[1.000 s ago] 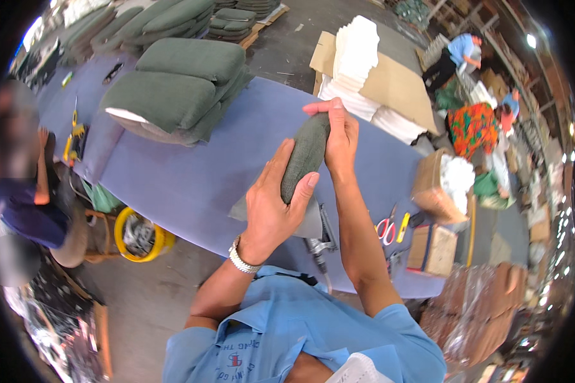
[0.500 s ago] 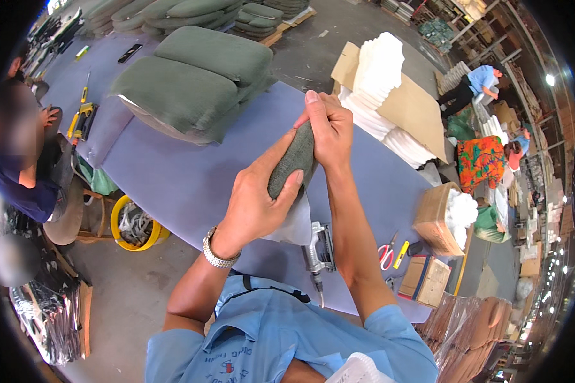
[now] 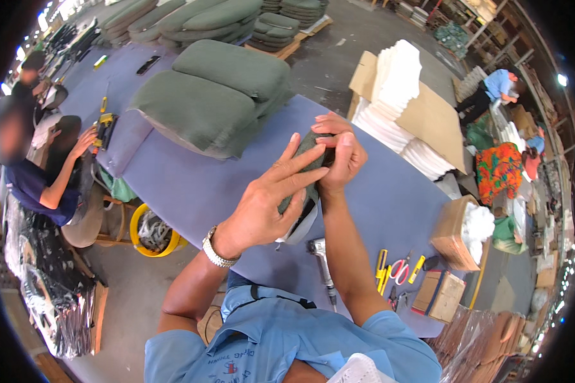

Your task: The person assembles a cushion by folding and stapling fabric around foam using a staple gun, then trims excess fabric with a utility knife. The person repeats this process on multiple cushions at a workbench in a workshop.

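Above the table I hold a small dark-green fabric-covered pad (image 3: 308,142) between both hands. My left hand (image 3: 268,198), with a metal watch at the wrist, lies across the pad, its fingers stretched over the top and its thumb along the near side. My right hand (image 3: 344,156) grips the far right end, fingers bent around the edge. A white flap (image 3: 305,226) shows below the pad, and much of the pad is hidden by my fingers. Beneath my hands, a grey staple gun (image 3: 324,263) with a hose lies on the table.
Thick green cushions (image 3: 198,105) are stacked at the far left of the blue table (image 3: 390,191). Red-handled scissors (image 3: 400,271), yellow tools and a carton of white stuffing (image 3: 457,233) lie right. A yellow bucket (image 3: 134,223) stands left, near a seated co-worker (image 3: 41,185).
The pad has tilted more edge-on, and my left fingers have slid across its top toward my right hand. At the left, the co-worker's hand has moved to the yellow tool. My view has shifted slightly.
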The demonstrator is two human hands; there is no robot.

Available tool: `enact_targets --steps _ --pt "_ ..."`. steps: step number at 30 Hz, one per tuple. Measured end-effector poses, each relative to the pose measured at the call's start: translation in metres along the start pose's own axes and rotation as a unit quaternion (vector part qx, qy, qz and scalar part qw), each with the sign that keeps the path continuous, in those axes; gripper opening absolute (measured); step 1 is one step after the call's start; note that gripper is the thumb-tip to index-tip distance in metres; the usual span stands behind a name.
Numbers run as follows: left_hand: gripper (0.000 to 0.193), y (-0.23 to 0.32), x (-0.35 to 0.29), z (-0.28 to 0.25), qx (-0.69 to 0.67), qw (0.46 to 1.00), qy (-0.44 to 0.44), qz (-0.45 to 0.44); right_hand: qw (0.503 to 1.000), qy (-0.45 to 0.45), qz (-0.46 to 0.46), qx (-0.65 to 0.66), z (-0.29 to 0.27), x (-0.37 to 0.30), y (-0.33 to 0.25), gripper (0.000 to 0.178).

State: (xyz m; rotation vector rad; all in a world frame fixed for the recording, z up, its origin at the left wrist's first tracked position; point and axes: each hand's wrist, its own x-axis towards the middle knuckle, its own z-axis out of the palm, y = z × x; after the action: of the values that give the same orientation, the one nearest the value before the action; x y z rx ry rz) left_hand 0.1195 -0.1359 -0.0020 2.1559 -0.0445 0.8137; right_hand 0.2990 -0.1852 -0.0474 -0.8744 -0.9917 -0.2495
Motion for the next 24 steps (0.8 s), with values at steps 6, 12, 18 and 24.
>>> enact_targets --steps 6,12,18,24 --pt "0.079 0.026 -0.002 0.073 -0.058 0.991 0.109 -0.044 0.970 0.023 0.219 -0.101 -0.068 -0.002 -0.033 0.046" --pt "0.088 0.030 -0.006 0.100 -0.059 0.989 0.090 -0.097 0.973 0.057 0.186 -0.126 -0.107 0.054 -0.088 0.076" --pt "0.087 0.033 -0.011 0.098 -0.074 0.991 0.076 -0.086 0.918 -0.055 0.128 -0.372 -0.110 0.044 -0.077 0.070" --pt "0.084 0.021 -0.011 0.087 -0.065 0.991 0.093 -0.065 0.952 0.016 0.291 -0.092 -0.059 -0.001 -0.043 0.060"
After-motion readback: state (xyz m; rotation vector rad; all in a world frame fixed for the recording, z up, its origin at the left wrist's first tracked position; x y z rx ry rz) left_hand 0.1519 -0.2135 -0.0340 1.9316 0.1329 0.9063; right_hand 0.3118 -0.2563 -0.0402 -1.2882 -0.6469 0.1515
